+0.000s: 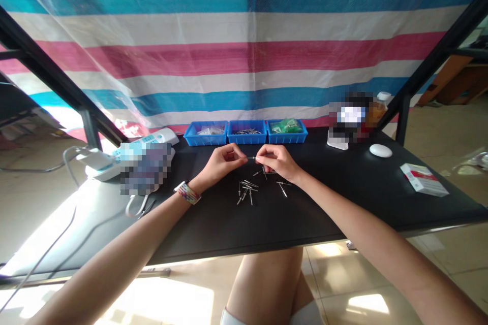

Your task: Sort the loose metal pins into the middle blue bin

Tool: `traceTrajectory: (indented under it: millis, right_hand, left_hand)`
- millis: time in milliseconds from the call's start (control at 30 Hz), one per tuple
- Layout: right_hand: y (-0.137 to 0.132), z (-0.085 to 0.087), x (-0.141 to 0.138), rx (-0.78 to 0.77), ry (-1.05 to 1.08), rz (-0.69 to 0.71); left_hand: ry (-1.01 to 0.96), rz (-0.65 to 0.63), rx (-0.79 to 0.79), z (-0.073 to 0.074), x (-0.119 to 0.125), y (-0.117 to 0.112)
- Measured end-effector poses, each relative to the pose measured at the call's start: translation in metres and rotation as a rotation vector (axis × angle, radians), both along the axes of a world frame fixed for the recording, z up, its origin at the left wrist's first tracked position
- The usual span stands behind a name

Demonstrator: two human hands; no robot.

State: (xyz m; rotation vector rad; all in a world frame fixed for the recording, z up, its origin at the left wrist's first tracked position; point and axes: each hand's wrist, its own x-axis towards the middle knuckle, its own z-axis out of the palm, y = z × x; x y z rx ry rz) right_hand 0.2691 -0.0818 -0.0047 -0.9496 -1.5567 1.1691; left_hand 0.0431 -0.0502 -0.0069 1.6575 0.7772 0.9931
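Together the left hand and right hand pinch a thin silver metal pin by its ends, just above the scattered pile of similar pins, before three blue plastic bins.

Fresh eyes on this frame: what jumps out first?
The striped teal, white and pink tarp fills the whole background. At centre, the left hand and right hand pinch a thin metal pin between them above the black table, with loose pins scattered just beneath. Three blue bins line the table's far edge.
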Motion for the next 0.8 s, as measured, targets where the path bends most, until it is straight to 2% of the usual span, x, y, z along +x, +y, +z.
traceTrajectory:
  millis: [300,800]
  right_hand:
    - [0.0009,-0.0066,0.0007,0.095,-0.052,-0.084]
    - [-0.0009,-0.0069,-0.0009,0.197,-0.139,-0.15]
  left_hand:
    - [0.132,-0.113,-0.088,0.0054,-0.005,0.0006]
    - [0.085,-0.069,-0.135,0.0036,-0.0039,-0.0003]
